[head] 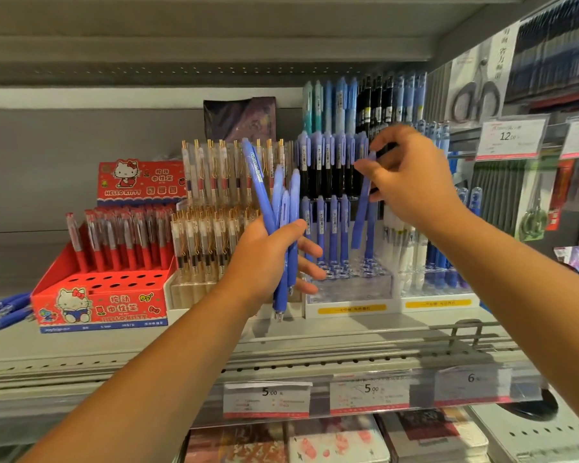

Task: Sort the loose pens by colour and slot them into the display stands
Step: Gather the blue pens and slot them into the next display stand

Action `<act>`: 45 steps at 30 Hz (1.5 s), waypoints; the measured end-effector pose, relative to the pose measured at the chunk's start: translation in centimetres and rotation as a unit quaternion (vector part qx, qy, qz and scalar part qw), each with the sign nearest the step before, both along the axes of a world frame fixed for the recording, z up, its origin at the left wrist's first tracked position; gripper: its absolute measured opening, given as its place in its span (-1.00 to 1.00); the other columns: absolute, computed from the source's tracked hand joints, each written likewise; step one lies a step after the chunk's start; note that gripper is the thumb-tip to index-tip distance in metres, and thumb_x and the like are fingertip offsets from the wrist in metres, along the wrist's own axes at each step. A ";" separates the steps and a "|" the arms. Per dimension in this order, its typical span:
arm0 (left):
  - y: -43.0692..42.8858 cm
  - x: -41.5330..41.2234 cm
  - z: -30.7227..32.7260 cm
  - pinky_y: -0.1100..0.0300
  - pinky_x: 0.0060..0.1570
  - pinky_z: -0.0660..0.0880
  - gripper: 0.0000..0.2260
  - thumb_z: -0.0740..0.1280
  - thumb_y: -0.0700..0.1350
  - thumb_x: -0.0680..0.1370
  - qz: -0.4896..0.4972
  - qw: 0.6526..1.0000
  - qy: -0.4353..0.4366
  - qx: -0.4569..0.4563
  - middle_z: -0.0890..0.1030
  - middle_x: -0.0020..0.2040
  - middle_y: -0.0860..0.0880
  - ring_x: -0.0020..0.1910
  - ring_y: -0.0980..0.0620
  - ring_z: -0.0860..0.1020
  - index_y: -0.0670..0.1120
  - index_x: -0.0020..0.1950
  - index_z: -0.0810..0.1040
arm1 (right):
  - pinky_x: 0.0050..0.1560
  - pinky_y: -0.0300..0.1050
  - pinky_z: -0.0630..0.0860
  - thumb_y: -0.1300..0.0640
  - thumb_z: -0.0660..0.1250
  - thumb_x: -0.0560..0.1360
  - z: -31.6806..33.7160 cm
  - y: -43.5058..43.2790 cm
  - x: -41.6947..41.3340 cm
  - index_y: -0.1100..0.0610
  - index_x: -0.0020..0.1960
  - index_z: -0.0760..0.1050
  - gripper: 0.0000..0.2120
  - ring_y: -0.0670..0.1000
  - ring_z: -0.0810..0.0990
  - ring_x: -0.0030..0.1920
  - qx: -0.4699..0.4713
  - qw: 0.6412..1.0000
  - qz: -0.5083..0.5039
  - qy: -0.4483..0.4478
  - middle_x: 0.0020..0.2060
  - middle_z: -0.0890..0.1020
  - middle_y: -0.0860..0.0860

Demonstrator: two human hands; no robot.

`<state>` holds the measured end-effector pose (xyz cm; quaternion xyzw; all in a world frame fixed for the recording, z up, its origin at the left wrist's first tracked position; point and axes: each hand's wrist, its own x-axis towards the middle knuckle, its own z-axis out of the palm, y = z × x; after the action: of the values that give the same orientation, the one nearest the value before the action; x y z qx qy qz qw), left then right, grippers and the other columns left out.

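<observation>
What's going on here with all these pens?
A person is stocking a shop shelf. The left hand grips a bunch of blue pens, while the right hand pinches one blue pen over the clear stand, whose front holes are empty. More loose blue pens lie at the shelf's far left, beside a red box.

You can read HELLO KITTY on the red stand (101, 310) and on the red box (141, 182) behind it. On the shelf edge, the left tag (267, 399) and middle tag (370, 394) say 5.00, and the right tag (472, 384) shows 6. The upper tag (512, 138) says 12.00.
</observation>
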<state>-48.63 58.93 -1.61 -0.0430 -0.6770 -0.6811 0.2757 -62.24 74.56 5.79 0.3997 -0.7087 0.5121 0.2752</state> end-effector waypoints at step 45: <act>0.3 0.1 0.1 0.11 -0.48 0.52 -0.88 0.24 -0.09 0.67 0.054 0.994 0.013 -0.093 0.59 -0.33 -0.07 -0.48 -0.09 0.50 -0.13 0.06 0.51 | -0.50 -0.12 0.41 0.14 0.40 0.54 -4.9 -4.9 3.5 0.16 0.05 0.57 -0.87 0.10 0.54 -0.47 -0.023 0.933 0.324 -0.157 -0.27 0.58 0.05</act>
<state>-48.49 59.21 -1.54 -0.0412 -0.7352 -0.5983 0.3159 -58.72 69.66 0.86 0.5162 -0.5628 0.6455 -0.0115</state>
